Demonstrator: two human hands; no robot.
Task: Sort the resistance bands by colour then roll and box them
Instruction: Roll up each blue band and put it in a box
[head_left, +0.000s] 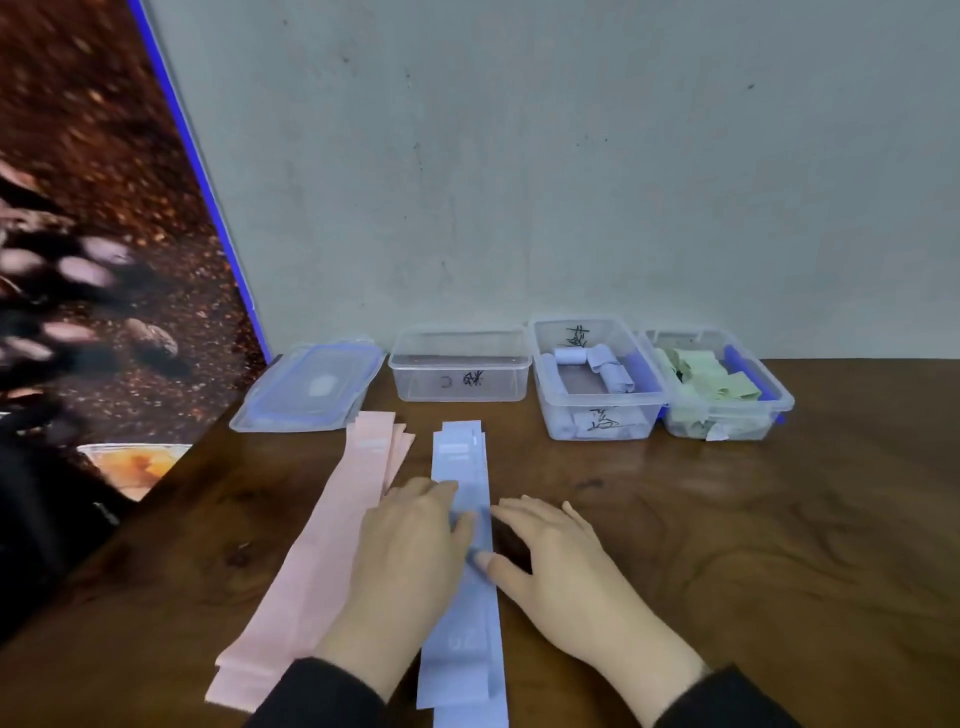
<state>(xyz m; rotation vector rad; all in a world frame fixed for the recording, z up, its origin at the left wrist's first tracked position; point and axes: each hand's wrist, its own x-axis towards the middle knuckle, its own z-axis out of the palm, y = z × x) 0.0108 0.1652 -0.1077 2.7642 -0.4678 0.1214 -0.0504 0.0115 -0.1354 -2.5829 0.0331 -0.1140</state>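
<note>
Blue bands (465, 597) are lying stacked on the bench (727, 545), long axis running near to far, beside the pink bands (332, 525) at left. Left hand (410, 540) is pressing flat on the stack, fingers together; right hand (550, 561) is spreading its fingers at the right edge. For a tight roll, I think, the edges should be kept aligned and one end turned evenly toward the blue-band box (597, 410).

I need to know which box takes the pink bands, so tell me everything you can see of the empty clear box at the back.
The empty box is a clear plastic rectangular tub, lidless and upright, on the wooden table near the grey wall. Dark handwritten marks show on its front; I cannot read them. It stands between a stack of blue-rimmed lids and the box of rolled blue bands; whether it touches either is unclear.
</note>
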